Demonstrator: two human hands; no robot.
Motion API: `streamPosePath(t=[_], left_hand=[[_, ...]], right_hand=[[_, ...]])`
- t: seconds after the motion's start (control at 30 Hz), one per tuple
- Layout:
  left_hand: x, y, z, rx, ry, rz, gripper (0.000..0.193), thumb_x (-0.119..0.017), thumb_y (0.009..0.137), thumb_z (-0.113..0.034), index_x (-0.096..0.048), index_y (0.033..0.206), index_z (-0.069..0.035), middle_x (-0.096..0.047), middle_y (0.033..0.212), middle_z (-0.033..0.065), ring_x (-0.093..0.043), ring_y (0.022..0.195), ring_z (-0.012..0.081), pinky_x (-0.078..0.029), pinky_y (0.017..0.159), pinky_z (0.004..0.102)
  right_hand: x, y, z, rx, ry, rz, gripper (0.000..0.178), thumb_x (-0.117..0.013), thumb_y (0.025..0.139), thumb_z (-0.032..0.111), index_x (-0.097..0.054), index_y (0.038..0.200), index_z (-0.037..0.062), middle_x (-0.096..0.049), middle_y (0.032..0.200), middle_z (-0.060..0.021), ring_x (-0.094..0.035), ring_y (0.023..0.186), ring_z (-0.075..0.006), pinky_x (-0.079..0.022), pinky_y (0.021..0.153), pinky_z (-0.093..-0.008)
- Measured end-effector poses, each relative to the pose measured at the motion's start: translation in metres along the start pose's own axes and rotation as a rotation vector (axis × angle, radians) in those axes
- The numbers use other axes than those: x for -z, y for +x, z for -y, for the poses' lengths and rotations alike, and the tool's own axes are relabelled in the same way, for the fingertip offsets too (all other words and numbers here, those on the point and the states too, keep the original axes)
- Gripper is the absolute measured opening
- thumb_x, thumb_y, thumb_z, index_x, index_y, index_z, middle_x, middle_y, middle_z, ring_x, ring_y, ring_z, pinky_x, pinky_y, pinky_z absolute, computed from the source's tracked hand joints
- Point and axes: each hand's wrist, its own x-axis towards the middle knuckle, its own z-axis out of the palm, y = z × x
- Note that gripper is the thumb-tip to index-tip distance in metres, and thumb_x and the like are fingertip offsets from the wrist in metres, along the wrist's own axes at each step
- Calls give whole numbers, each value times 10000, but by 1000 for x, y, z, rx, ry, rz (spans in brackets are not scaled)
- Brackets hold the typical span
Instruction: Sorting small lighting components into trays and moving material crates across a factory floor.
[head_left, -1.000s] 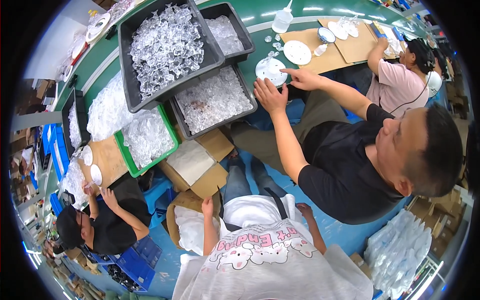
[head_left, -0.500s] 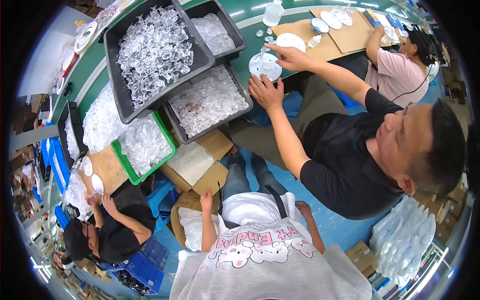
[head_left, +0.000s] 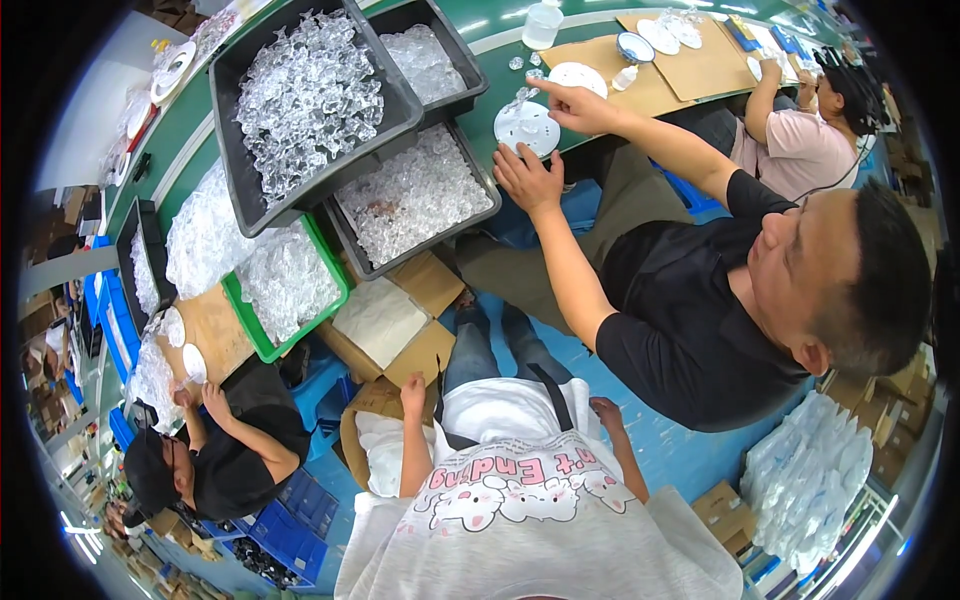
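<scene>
My left hand [head_left: 413, 395] is beside my body with its fingers curled in, and nothing shows in it. It is nearest to an open cardboard box [head_left: 358, 440] with white plastic lining. Low by my other hip is my right hand [head_left: 606, 412]; it is small and dim, so its fingers cannot be made out. In front, a co-worker in a black shirt touches a round white disc [head_left: 540, 146] with holes, one hand on its near edge. The other hand points a finger by clear plastic pieces [head_left: 524, 96] on its far side.
Black bins of clear plastic pieces [head_left: 405, 72] stand stacked on the green table. A green tray [head_left: 345, 293] sits to the left, above a cardboard carton [head_left: 425, 345]. Another person works at far left, one in pink at far right. Bagged goods [head_left: 810, 480] stand at lower right.
The view has shifted slightly. The person in pink has moved their hands at the table. My hands stay by my sides, and the co-worker's hands remain at the white disc.
</scene>
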Motion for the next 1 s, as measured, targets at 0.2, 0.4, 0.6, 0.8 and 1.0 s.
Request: streamPosePath(t=[0.2, 0.4, 0.6, 0.8, 1.0], left_hand=[[17, 8, -73, -151, -117, -6, 241, -437, 749, -162, -520, 924, -19, -550, 876, 104, -506, 843, 175, -369, 742, 251], [86, -107, -314, -693, -744, 327, 179, -450, 762, -129, -539, 893, -45, -515, 828, 100, -483, 823, 196, -332, 795, 322], [118, -203, -408, -1371, -1005, 1080, 185, -577, 668, -138, -527, 846, -146, -449, 818, 82, -436, 872, 283, -269, 799, 534], [107, -205, -431, -1516, -1062, 1246, 126, -601, 671, -175, -576, 789, -210, -394, 814, 63, -383, 824, 242, -249, 838, 483], [106, -213, -431, -1558, -1086, 1200, 194, -670, 595, -144, -577, 756, -201, -397, 816, 67, -384, 819, 248, -254, 834, 478]], right_hand=[[3, -2, 6, -26, -6, -7, 236, -466, 662, 180, -573, 868, 136, -567, 708, -23, -540, 616, -100, -402, 499, -221], [9, 7, -3, -14, -39, 5, 247, -477, 654, 181, -569, 880, 145, -574, 736, -20, -549, 640, -100, -403, 503, -223], [9, 13, 0, 8, -54, 5, 257, -490, 643, 192, -568, 883, 143, -574, 745, -14, -548, 633, -92, -386, 477, -216], [12, 19, -13, 11, 25, 10, 238, -474, 666, 201, -568, 876, 140, -577, 721, -11, -547, 631, -86, -376, 457, -211], [4, 24, -9, 32, 10, -17, 224, -479, 677, 223, -570, 870, 154, -576, 711, -10, -545, 627, -87, -384, 469, -209]])
